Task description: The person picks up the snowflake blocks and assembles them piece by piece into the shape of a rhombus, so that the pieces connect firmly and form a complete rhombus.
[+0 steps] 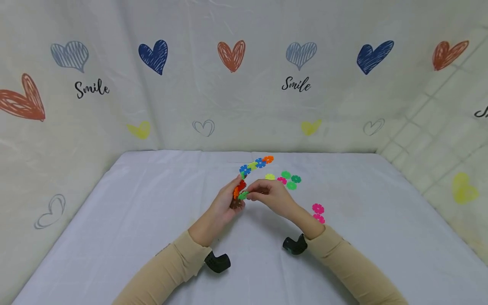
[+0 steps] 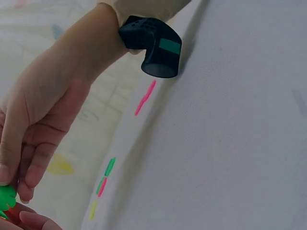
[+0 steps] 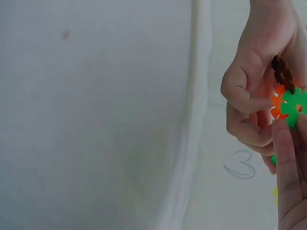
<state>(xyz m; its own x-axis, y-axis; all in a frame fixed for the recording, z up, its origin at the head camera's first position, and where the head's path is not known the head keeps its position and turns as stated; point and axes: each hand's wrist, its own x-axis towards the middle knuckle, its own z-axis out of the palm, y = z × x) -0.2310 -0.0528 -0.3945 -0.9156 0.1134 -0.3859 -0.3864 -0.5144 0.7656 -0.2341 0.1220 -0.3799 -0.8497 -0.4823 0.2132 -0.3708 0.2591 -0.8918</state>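
My left hand (image 1: 224,204) holds a chain of interlocking plastic flower discs. Its far part runs up and right through a blue disc (image 1: 245,170), a yellow one (image 1: 252,166) and another blue to an orange end disc (image 1: 268,159). Nearer the palm are a red disc (image 1: 242,185), an orange disc (image 3: 277,103) and a brown disc (image 3: 283,74). Between thumb and fingertips my right hand (image 1: 273,195) pinches a green disc (image 1: 243,195). In the right wrist view this green disc overlaps the orange one, its edge right at the brown disc.
Beyond my right hand lie loose discs: a yellow one (image 1: 270,176), a pink one (image 1: 281,181) and several green ones (image 1: 291,185). Two pink discs (image 1: 318,209) lie beside my right forearm. Black wrist cameras (image 1: 218,262) sit under both sleeves. A printed cloth wall (image 1: 244,106) stands behind the white table (image 1: 152,190).
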